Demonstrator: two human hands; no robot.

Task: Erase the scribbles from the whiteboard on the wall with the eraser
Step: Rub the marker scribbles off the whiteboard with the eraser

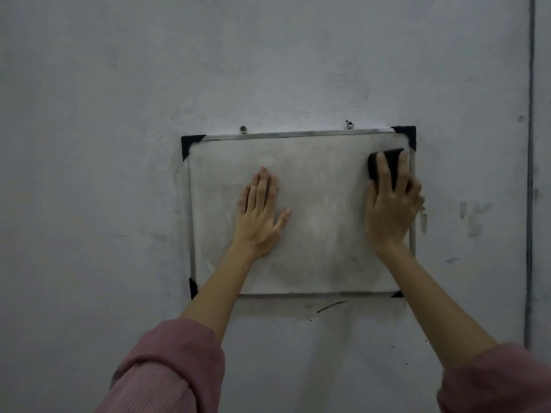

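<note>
Near the whiteboard's (313, 222) top-right corner, the right hand (390, 210) gripped the eraser (384, 165) — left hand (259, 216) pressed flat, fingers straight, holding nothing; hard wiping might have unhooked the board.

whiteboard (313, 219): matt, smudged, metal frame | wall (119, 114): rough | sleeve (167, 368): ribbed knit

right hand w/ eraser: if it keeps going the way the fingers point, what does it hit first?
Likely the black corner cap of the whiteboard, just above the eraser under the right hand.
</note>
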